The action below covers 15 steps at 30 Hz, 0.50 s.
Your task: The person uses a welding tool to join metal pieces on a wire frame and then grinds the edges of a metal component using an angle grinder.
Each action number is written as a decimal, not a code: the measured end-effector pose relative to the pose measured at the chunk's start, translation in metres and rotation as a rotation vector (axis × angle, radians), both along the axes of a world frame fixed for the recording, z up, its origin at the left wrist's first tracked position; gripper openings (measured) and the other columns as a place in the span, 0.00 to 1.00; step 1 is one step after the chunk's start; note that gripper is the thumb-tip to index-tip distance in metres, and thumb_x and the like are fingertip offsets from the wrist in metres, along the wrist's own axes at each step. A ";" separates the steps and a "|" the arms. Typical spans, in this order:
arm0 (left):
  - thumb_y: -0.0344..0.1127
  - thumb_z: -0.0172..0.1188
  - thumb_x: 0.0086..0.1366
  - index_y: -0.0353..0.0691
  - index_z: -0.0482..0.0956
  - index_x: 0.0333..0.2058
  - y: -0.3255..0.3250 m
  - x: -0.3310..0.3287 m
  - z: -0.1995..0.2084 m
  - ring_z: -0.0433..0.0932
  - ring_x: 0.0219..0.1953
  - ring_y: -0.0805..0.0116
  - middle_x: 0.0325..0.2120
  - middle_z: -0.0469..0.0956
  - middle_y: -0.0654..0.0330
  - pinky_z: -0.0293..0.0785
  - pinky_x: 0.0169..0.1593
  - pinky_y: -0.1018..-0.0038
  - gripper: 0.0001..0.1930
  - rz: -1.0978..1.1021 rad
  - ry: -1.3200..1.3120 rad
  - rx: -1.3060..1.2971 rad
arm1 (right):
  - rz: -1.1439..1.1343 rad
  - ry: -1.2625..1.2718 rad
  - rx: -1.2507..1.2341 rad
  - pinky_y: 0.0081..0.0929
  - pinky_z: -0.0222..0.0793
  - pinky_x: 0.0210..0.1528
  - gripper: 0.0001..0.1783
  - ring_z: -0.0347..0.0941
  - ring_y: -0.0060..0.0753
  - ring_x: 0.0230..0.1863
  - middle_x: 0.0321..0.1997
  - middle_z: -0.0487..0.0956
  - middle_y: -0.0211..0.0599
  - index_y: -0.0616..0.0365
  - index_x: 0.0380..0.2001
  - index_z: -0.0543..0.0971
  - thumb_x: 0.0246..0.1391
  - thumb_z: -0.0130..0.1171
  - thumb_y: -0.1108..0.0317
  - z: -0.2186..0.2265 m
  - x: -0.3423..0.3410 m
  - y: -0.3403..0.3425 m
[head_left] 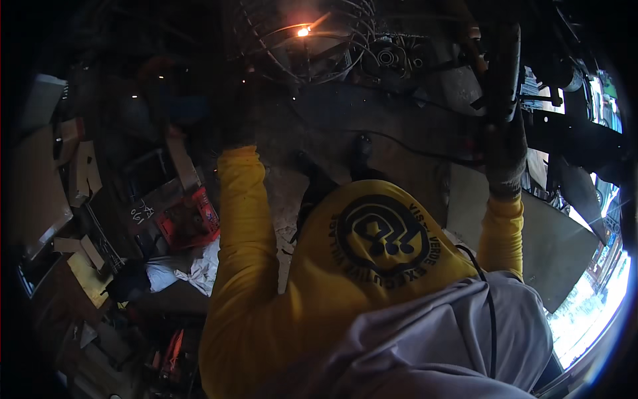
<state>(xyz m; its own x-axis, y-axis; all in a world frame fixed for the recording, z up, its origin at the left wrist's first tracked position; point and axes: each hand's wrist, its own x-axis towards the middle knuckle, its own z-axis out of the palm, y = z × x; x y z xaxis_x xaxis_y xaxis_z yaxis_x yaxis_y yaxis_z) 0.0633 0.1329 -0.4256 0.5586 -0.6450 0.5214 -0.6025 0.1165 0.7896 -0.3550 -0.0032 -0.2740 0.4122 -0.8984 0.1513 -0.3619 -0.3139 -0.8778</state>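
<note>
My left hand (236,123) reaches forward beyond its yellow cuff and sinks into deep shadow; its fingers and anything in them are hidden. Ahead of it, a round cage of curved metal bars (266,58) stands at the top. A bright orange glow (304,31) burns among the bars, and a few small sparks show nearby. My right hand (506,163), in a greyish work glove, is raised at the right. It closes round the lower end of a long upright grey metal bar (510,73); the fingers are only dimly visible.
Round metal parts (387,58) lie beside the cage. A dark cable (412,147) runs across the floor near my feet. At the left are cardboard pieces (83,169), a red crate (189,219) and white cloth (199,269). A large flat panel (558,246) leans at the right.
</note>
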 end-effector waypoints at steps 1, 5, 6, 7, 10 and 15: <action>0.29 0.60 0.63 0.31 0.81 0.42 -0.001 0.002 0.000 0.80 0.38 0.62 0.36 0.81 0.54 0.76 0.45 0.69 0.11 -0.002 0.004 0.001 | -0.050 -0.022 0.096 0.18 0.71 0.37 0.29 0.72 0.16 0.35 0.43 0.77 0.32 0.61 0.63 0.64 0.58 0.56 0.75 0.000 -0.001 0.002; 0.29 0.62 0.61 0.31 0.81 0.41 0.001 0.005 -0.004 0.80 0.37 0.61 0.35 0.82 0.53 0.76 0.44 0.69 0.11 0.011 0.101 0.006 | -0.055 0.084 0.070 0.14 0.68 0.30 0.29 0.71 0.14 0.30 0.37 0.74 0.26 0.61 0.64 0.62 0.60 0.53 0.72 -0.001 -0.002 0.002; 0.29 0.62 0.61 0.31 0.81 0.41 0.000 0.006 -0.005 0.80 0.37 0.61 0.35 0.82 0.53 0.76 0.44 0.69 0.11 0.006 0.082 0.001 | -0.058 0.082 0.077 0.15 0.68 0.29 0.29 0.71 0.14 0.29 0.37 0.75 0.26 0.61 0.64 0.62 0.60 0.53 0.72 -0.003 -0.002 0.002; 0.29 0.62 0.61 0.31 0.81 0.41 0.001 0.007 -0.005 0.80 0.37 0.61 0.35 0.81 0.53 0.76 0.44 0.69 0.11 0.000 0.075 0.000 | -0.062 0.080 0.084 0.15 0.68 0.29 0.28 0.71 0.15 0.29 0.36 0.75 0.26 0.61 0.64 0.62 0.60 0.53 0.72 -0.005 -0.003 0.003; 0.29 0.63 0.61 0.30 0.81 0.41 0.001 0.005 0.001 0.80 0.37 0.61 0.34 0.81 0.51 0.76 0.44 0.70 0.11 -0.014 0.081 0.000 | -0.081 0.020 0.137 0.18 0.70 0.32 0.19 0.73 0.16 0.31 0.35 0.80 0.30 0.62 0.53 0.72 0.57 0.57 0.76 0.000 0.004 0.005; 0.35 0.62 0.65 0.32 0.81 0.42 0.001 -0.001 0.004 0.78 0.37 0.73 0.36 0.81 0.60 0.74 0.43 0.73 0.12 -0.015 0.182 -0.002 | -0.073 0.055 0.120 0.18 0.71 0.29 0.18 0.75 0.19 0.28 0.35 0.81 0.31 0.60 0.51 0.73 0.57 0.60 0.72 0.000 0.004 0.004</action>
<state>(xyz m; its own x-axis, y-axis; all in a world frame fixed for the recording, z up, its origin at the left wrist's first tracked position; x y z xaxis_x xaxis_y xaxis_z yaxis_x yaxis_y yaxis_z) 0.0626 0.1339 -0.4217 0.6341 -0.6533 0.4138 -0.4475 0.1265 0.8853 -0.3510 0.0004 -0.2742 0.3501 -0.9365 0.0199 -0.4282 -0.1789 -0.8858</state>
